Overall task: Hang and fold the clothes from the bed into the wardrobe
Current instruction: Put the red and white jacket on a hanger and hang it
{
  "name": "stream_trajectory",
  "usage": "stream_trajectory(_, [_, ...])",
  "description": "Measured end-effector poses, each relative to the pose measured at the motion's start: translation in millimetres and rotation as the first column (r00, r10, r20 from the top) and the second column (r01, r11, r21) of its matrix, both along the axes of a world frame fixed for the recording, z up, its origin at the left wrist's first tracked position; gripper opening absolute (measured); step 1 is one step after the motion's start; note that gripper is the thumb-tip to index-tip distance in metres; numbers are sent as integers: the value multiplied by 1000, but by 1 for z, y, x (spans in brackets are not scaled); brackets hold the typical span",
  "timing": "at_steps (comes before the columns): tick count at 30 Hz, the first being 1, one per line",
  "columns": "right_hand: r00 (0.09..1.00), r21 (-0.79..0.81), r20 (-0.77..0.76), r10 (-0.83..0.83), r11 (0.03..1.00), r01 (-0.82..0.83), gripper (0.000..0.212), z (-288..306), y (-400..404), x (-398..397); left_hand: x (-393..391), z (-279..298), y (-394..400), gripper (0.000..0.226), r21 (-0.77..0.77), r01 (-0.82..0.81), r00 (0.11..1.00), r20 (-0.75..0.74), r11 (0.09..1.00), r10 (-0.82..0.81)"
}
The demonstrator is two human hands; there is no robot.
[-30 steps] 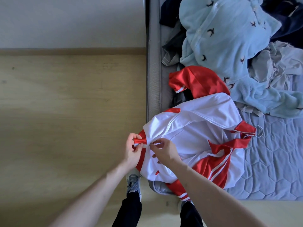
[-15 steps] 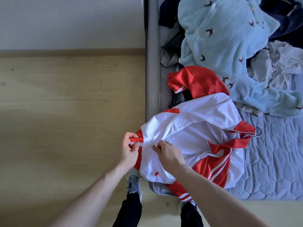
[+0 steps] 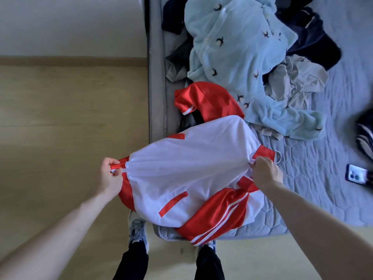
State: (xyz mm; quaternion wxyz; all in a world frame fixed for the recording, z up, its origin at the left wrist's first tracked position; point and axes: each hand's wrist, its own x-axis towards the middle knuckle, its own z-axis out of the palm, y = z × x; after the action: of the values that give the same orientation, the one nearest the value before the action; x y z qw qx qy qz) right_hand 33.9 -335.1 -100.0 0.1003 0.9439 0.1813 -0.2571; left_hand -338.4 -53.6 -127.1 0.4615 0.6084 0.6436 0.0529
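Left hand (image 3: pixel 110 174): was curled on the red hem band of the jacket (image 3: pixel 187 168), the band pinched between thumb and fingers, out past the bed's edge and above the floor.
Right hand (image 3: pixel 266 172): was closed on the jacket at the collar end, beside the red collar; exactly what was pinched there could not be told, as the fingers covered it.
Jacket: was held stretched between the two hands, the white front taut from hem to collar, the body partly over the near corner of the bed (image 3: pixel 323 178) and partly beyond it.
Hanger (image 3: pixel 277 158): a thin wire hook was seen poking out just past the collar, so the jacket was judged to be already on a hanger.
Look of the jacket: white body, red sleeves with white stripes, red-trimmed pockets; smooth, thin and slippery-looking cloth; one red sleeve was folded across the lower front, the other bunched behind, toward the pile.
Progress: judged early; the front was apparently being closed or straightened, and the jacket was not yet carried to the wardrobe, which was not in view.
Left to do: a pale blue fleece (image 3: pixel 242 57), dark garments and light crumpled cloth were still heaped on the bed.
Elsewhere: a phone (image 3: pixel 355 175) lay on the bed, well apart.
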Motion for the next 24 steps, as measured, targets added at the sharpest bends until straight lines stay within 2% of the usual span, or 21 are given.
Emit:
stream_trajectory(2, [986, 10, 12, -164, 986, 164, 26, -1, -14, 15, 15, -2, -2, 24, -19, 0, 999, -36, 1000, -1])
stream_trajectory(4, [960, 78, -7, -280, 957, 280, 29, -6, -24, 20, 28, -3, -4, 24, -60, 55, 986, -154, 997, -64])
stream_trajectory(7, [912, 229, -68, -405, 883, 410, 38, -15, -36, 4, 42, 6, -4, 24, -130, 220, 864, -434, 967, -255])
stream_trajectory(10, [812, 289, -103, -575, 764, 577, 36, -24, -57, -10, 72, 16, -9, 32, -104, 351, 758, -552, 930, -348])
stream_trajectory(14, [745, 227, -214, -632, 710, 667, 60, -47, -76, 4, 136, 19, -29, 34, 71, 555, 794, -342, 829, -502])
stream_trajectory(18, [564, 247, -258, -785, 511, 824, 85, -67, -79, 21, 209, 22, -55, 33, 145, 738, 673, -224, 659, -705])
stream_trajectory(20, [516, 180, -396, -759, 486, 855, 70, -76, -83, 21, 239, 24, -70, 35, 161, 794, 608, -239, 586, -757])
stream_trajectory(22, [530, 117, -488, -693, 550, 827, 46, -81, -92, 16, 265, 26, -84, 36, 178, 834, 551, -257, 522, -794])
stream_trajectory(24, [566, 102, -520, -640, 611, 785, 33, -87, -101, 10, 285, 29, -95, 37, 165, 862, 506, -274, 479, -818])
